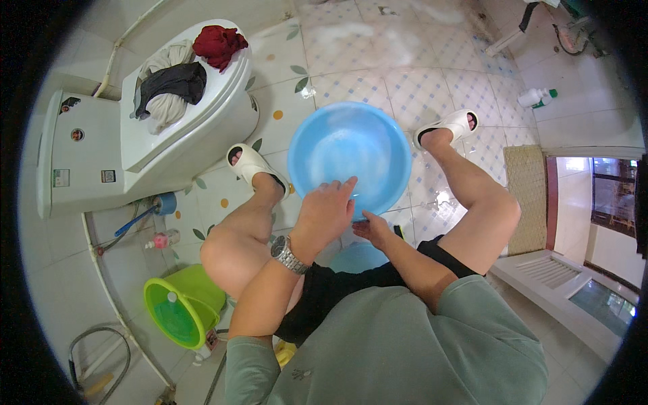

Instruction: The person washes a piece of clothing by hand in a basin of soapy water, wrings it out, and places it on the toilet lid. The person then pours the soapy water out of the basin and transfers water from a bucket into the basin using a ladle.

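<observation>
A round light-blue plastic basin [349, 147] sits on the tiled floor between my feet. Pale, shiny patches show on its inside; whether it holds water I cannot tell. My left hand [326, 210], with a metal-band wristwatch [288, 254] on the wrist, is over the basin's near left side. Its index finger points forward and nothing shows in its grasp. At the near rim, my right hand [373, 230] has its thumb by the edge and its fingers below, gripping the rim. A second blue basin [359, 257], partly hidden, lies closer to my body.
On the closed toilet lid [223, 96] lie a dark red cloth [219, 45], a dark grey cloth [174, 83] and pale cloths [167, 110]. A green bucket [192, 293] stands left, near a pink bottle [163, 239]. Right are a white bottle [535, 97] and a woven mat [526, 200].
</observation>
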Motion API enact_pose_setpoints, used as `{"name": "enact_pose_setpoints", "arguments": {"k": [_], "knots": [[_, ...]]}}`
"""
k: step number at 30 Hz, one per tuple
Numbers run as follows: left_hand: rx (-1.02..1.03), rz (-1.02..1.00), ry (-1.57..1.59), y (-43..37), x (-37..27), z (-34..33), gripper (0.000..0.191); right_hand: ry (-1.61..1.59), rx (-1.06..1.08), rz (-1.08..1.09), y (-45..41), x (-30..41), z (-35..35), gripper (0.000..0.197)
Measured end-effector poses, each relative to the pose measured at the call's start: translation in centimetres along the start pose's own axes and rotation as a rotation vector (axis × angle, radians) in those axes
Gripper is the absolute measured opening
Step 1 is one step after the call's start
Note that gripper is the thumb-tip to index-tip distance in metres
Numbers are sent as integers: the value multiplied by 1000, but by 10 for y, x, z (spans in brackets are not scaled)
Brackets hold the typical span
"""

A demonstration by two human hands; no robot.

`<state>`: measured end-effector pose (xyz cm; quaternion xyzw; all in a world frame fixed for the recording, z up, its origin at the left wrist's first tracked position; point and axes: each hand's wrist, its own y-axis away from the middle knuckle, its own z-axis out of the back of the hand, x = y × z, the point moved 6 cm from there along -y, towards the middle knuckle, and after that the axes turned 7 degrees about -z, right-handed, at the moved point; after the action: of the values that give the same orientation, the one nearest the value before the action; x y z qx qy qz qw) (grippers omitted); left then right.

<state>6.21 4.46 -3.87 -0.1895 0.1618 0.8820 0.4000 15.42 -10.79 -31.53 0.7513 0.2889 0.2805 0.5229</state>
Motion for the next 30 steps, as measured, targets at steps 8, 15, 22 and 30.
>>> {"name": "enact_pose_setpoints", "arguments": {"k": [8,15,22,30], "knots": [[-170,67,114,8,23,21,41,224,-28,-59,-17,1,12,47],[-275,101,102,24,6,76,37,190,65,-194,-50,-12,24,36],[-940,311,133,175,33,145,38,614,178,-183,-25,-1,20,33],[-1940,975,875,461,185,0,36,671,36,161,35,53,4,29]]}}
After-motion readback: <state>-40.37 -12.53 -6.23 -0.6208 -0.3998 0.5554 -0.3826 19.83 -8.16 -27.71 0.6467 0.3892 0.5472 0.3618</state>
